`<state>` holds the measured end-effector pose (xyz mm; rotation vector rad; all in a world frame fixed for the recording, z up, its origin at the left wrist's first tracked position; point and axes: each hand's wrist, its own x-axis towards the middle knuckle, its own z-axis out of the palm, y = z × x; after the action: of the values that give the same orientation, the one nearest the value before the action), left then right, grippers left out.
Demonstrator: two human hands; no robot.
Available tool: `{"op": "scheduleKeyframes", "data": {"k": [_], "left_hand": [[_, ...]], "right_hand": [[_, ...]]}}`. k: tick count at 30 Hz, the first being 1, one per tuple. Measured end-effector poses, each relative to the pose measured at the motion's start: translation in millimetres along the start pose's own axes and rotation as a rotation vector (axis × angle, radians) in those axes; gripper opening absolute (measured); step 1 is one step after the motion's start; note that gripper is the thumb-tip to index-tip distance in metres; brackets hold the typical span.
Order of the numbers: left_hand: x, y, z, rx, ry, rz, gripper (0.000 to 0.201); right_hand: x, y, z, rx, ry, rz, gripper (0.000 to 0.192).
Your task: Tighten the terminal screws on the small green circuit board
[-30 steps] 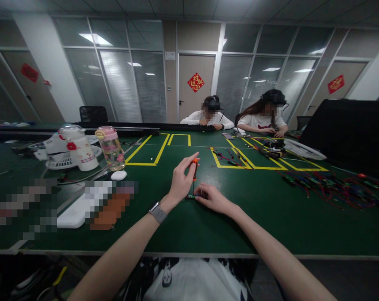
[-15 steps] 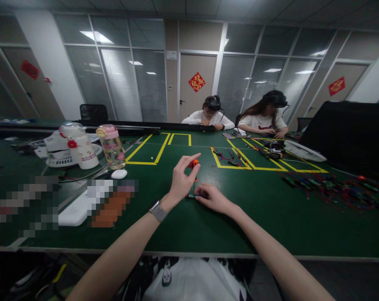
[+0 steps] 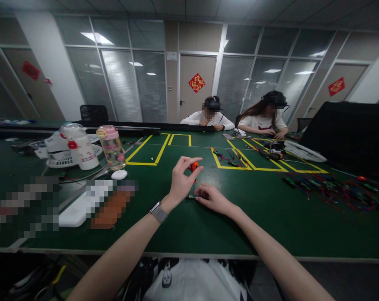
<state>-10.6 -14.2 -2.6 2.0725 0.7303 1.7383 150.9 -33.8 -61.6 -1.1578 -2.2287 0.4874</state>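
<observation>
My left hand [image 3: 180, 180] grips the orange handle of a small screwdriver [image 3: 194, 167], held upright with its tip down over a small green circuit board [image 3: 192, 196] on the green table [image 3: 183, 225]. A grey watch sits on that wrist. My right hand [image 3: 213, 198] rests flat on the table and pinches the board's right end with its fingertips. Most of the board is hidden by my fingers.
Two bottles [image 3: 111, 147], a white fan and a white oval object [image 3: 119, 174] stand at the left. Yellow tape rectangles [image 3: 160, 149] mark the table's middle. A tangle of coloured wires [image 3: 330, 188] lies at the right. Two people sit at the far side.
My left hand's fingers have shifted around the screwdriver handle, turning it in place. My right hand has stayed on the board.
</observation>
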Motion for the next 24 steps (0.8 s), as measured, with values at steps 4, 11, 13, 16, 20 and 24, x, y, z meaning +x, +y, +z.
{"op": "scheduleKeyframes", "data": {"k": [4,11,13,16,20,24], "left_hand": [[-0.4,-0.3,-1.1,-0.017,-0.031,-0.007,0.028],[-1.6,-5.4,2.2,-0.051,-0.042,-0.008,0.027],[-1.4,-4.9,1.9,0.017,-0.003,0.011,0.023],[-1.2,-3.5,0.7,0.039,-0.019,0.007,0.024],[-1.9,-3.1,0.9,-0.087,-0.126,-0.015,0.035],[-1.7,-2.4,1.7,-0.077,-0.101,-0.013,0.031]], "right_hand": [[0.3,0.3,0.3,-0.004,0.005,-0.009,0.010],[0.6,-1.4,-0.3,-0.008,0.002,-0.008,0.009],[0.5,-1.5,-0.1,-0.010,0.001,-0.005,0.010],[0.5,-0.4,0.6,-0.005,0.001,-0.004,0.010],[0.5,1.6,1.1,0.007,0.003,-0.009,0.010],[0.4,1.5,0.7,0.004,0.004,-0.013,0.010]]}}
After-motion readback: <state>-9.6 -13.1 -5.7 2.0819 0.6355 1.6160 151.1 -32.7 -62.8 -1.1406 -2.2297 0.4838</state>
